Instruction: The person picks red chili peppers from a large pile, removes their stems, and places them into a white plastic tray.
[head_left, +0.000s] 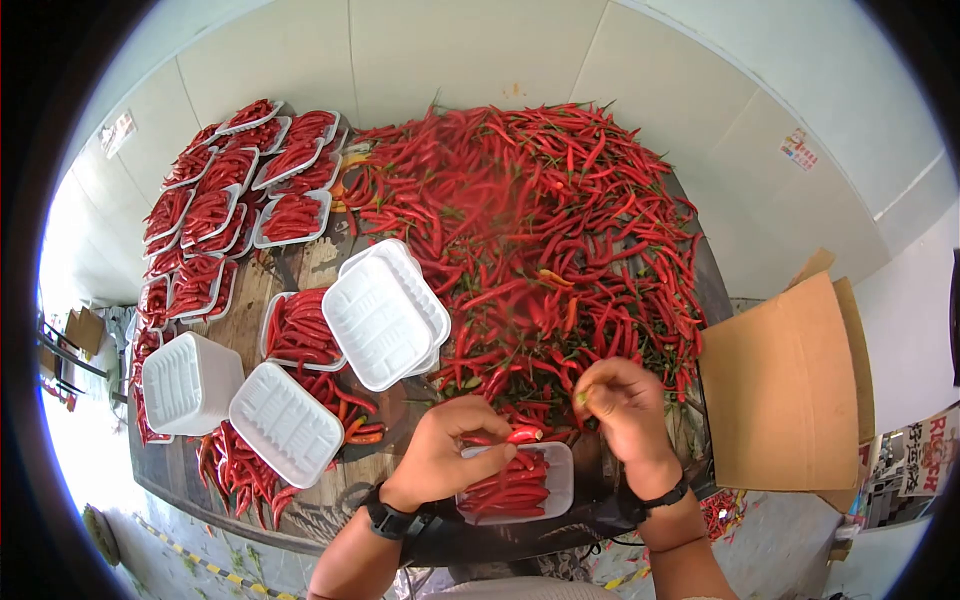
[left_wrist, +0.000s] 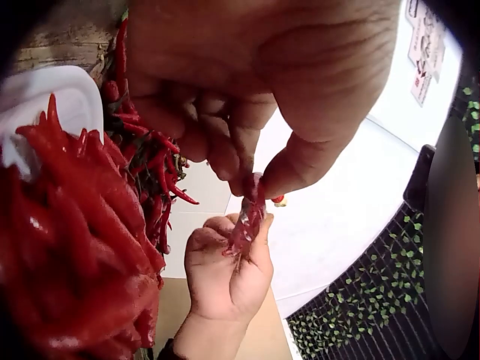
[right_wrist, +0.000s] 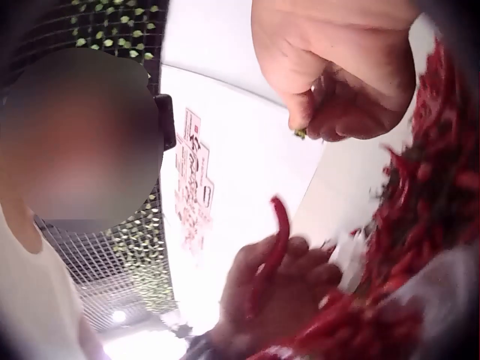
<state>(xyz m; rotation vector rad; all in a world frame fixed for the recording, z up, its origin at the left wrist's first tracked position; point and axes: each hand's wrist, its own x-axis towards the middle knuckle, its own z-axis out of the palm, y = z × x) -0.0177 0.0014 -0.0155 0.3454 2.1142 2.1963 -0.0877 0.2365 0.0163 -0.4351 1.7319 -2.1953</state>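
My left hand (head_left: pixel 452 448) pinches a red chili pepper (head_left: pixel 524 435) between thumb and fingers, above a white foam tray (head_left: pixel 562 482) partly filled with chilies at the table's near edge. The same pepper (right_wrist: pixel 279 247) shows curved and stemless along the left fingers in the right wrist view. To the right, my right hand (head_left: pixel 632 415) is raised beside the tray, thumb and fingertips pressed together on a small green stem (right_wrist: pixel 301 134). Its other fingers are curled in. The two hands are apart, with the pepper's cut end facing the right hand.
A large heap of chilies (head_left: pixel 560 220) covers the back and right of the table. Filled trays (head_left: pixel 292 220) are stacked at the back left. Empty trays (head_left: pixel 380 320) lie left of centre, beside another tray stack (head_left: pixel 190 385). A cardboard box (head_left: pixel 785 390) stands at the right.
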